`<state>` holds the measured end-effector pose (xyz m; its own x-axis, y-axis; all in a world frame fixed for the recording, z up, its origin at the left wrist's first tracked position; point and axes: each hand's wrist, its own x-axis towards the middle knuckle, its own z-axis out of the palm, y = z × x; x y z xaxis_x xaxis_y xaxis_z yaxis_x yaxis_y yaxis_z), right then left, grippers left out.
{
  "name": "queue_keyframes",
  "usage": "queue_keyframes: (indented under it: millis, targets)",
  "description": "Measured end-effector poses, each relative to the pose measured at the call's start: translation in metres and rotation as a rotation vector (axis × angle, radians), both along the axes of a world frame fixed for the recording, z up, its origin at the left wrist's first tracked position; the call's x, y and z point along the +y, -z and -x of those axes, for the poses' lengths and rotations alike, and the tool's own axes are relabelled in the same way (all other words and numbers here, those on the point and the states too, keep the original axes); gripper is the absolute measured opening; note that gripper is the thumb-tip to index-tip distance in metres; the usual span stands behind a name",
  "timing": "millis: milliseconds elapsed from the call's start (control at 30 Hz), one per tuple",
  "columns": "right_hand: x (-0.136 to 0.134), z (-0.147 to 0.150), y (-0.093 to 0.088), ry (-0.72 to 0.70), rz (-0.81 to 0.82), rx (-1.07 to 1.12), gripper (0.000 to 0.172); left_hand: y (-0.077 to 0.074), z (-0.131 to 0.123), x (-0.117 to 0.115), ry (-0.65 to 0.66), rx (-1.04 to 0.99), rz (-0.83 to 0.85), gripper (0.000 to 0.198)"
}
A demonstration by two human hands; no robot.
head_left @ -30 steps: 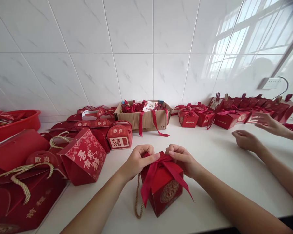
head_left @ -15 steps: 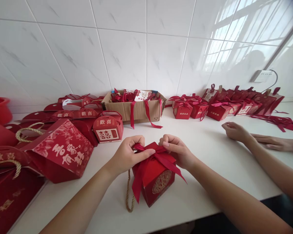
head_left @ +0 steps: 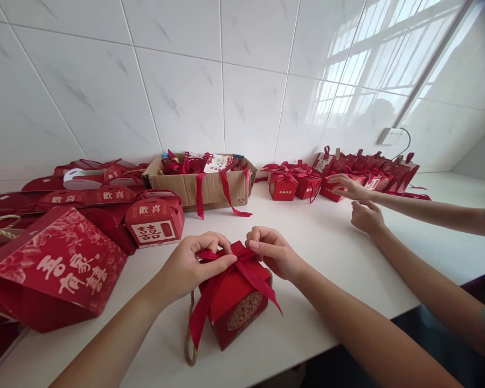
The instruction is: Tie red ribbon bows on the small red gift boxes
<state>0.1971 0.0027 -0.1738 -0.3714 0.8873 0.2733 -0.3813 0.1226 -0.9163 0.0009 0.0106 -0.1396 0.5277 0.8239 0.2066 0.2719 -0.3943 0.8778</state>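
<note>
A small red gift box (head_left: 230, 307) with a gold round emblem stands on the white table in front of me. Across its top lies a dark red ribbon (head_left: 258, 277) tied in a bow, its two tails hanging down over the box. My left hand (head_left: 200, 261) pinches the bow's left loop between thumb and fingers. On the other side my right hand (head_left: 272, 250) grips the right loop close to the knot. A twisted gold cord (head_left: 189, 339) hangs down at the box's left side onto the table.
To the left are red boxes (head_left: 60, 264), one small with a white label (head_left: 153, 231). A cardboard box (head_left: 181, 188) of ribbons stands by the tiled wall. Bowed boxes (head_left: 283, 186) line the back right. Another person's hands (head_left: 367, 215) reach in from the right.
My view has swung to the right, so things sit further left. Both my hands keep hold of the bow. The other person's far hand has lifted off the table towards the back boxes.
</note>
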Motion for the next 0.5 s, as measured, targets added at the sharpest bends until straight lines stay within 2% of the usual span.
queue_keyframes:
  millis: [300,500]
  targets:
    - [0.0045,-0.0068,-0.001,0.059,-0.07,-0.092,0.032,-0.0008,0.0,0.0005,0.038,0.033,-0.011,0.044]
    - [0.008,-0.0066,-0.0014,0.1,-0.079,-0.131,0.033,0.0026,0.0018,0.005,0.004,0.005,-0.005,0.046]
